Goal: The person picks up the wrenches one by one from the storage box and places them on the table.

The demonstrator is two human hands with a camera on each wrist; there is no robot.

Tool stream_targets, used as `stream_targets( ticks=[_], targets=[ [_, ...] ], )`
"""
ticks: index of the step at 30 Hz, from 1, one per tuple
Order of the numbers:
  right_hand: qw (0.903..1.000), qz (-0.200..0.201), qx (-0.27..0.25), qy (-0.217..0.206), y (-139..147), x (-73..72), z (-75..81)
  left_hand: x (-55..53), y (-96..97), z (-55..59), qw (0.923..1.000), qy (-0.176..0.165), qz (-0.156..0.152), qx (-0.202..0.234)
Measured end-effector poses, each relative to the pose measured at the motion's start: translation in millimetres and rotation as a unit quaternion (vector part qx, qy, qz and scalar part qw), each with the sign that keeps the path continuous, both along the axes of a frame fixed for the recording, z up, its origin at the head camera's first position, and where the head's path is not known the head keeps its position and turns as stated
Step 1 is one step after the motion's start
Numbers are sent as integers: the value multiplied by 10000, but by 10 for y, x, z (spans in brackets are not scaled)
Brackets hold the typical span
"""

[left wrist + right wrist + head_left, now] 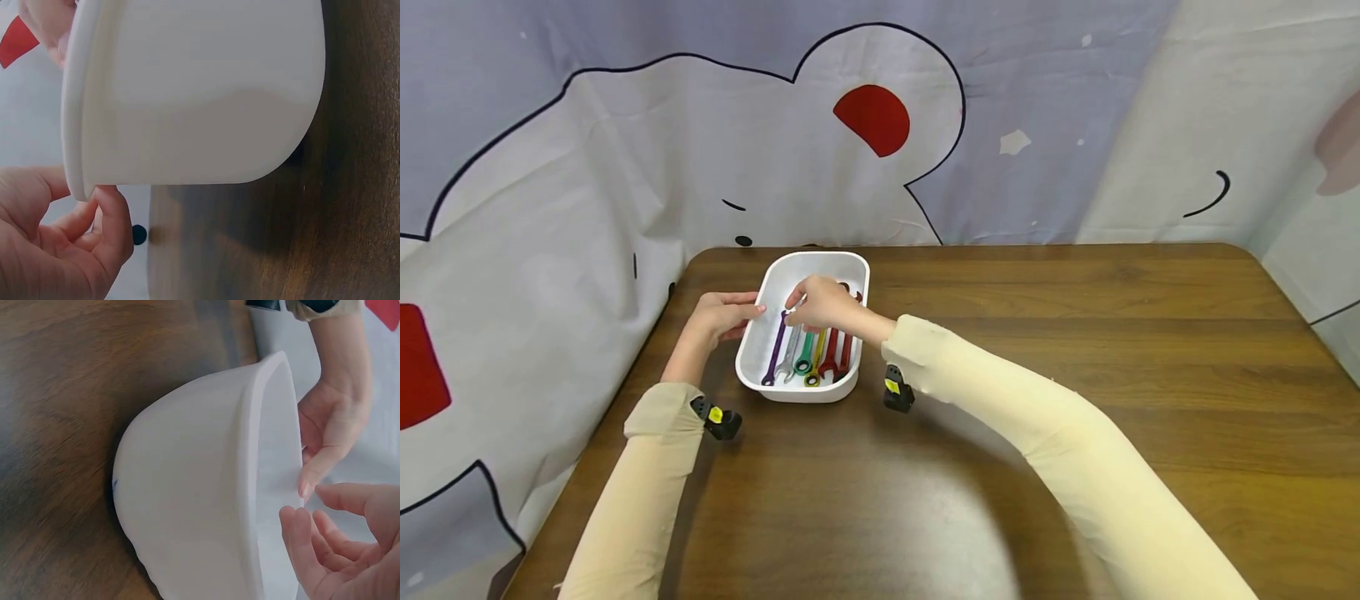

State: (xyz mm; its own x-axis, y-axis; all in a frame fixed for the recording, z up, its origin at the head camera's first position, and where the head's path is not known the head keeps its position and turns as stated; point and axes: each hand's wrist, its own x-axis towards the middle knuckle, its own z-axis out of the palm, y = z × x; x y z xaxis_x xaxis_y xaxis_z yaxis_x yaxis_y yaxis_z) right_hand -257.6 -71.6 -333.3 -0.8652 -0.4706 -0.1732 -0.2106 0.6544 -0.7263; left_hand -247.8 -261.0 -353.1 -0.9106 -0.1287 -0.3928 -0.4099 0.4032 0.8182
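A white plastic bin (802, 397) stands on the table with several combination wrenches lying side by side in it. My left hand (718, 317) holds the bin's left rim, thumb over the edge and curled fingers against the outside. Over the bin's interior is my right hand (826, 303), its thumb and fingertips apart in the right wrist view, with nothing visible between them. Its fingertips are near the upper end of the purple wrench (775, 354). To the right lie a silver wrench (789, 357), a green wrench (805, 358), a yellow wrench (818, 354) and red wrenches (831, 354), partly hidden by my right hand.
The bin is near the back left part of the brown wooden table (1075, 333). A pale printed curtain (700, 150) hangs along the table's back and left edges. Black wrist cameras (721, 422) are strapped at both cream sleeves (992, 383).
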Motion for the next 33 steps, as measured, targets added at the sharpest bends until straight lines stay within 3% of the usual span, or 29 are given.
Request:
stream_targets(
  ticks=[7,11,15,23,29,33],
  targets=[
    [9901,-391,-759,-1118,-28,-50,-51,-17,-4,-28,9999,40,12,128],
    [9712,-508,-1267,-1952,-37,-65,-68,-25,-4,-42,9999,32,47,141],
    [9532,-681,-1554,-2504,-65,-87,-84,-14,38,-34,9999,83,107,-64],
    [9347,-1051,-1581,-3005,-139,-165,-117,-31,87,-23,9997,174,129,-133],
    [9146,-1384,-1730,-3384,-171,-152,-164,-12,118,-60,9998,-16,177,-120],
    [9062,-1441,-1910,-3487,-191,-143,-169,-27,127,-60,9997,79,190,-150]
  ],
)
